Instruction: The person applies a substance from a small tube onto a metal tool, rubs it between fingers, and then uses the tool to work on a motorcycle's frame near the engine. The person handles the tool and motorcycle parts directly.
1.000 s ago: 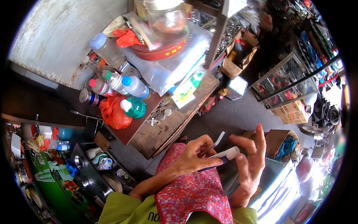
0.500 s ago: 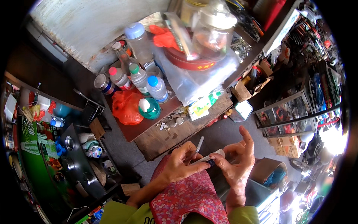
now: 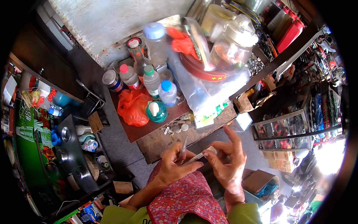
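Observation:
My left hand (image 3: 170, 167) is closed around a small white tube with a dark label (image 3: 210, 151), and a thin pale strip (image 3: 184, 145) stands up between its fingers. The thumb of my right hand (image 3: 225, 164) presses on the tube's right end while the index finger is raised, so that hand also grips the tube. What the strip is, I cannot make out. Both hands are over a red floral apron (image 3: 181, 190), in front of a low wooden bench (image 3: 156, 145).
Ahead are plastic bottles (image 3: 151, 82), a red bag (image 3: 132, 108), a glass jar (image 3: 233, 50) and a round red tin (image 3: 201, 72). A metal stove (image 3: 74, 156) stands left. To the right are a glass-fronted case (image 3: 283, 130), a cardboard box (image 3: 259, 179) and cluttered shelves (image 3: 324, 97).
The view has swung, so the bench and its contents sit further right in the picture. My right thumb and fingers have come in onto the tube, and both hands appear slightly further left.

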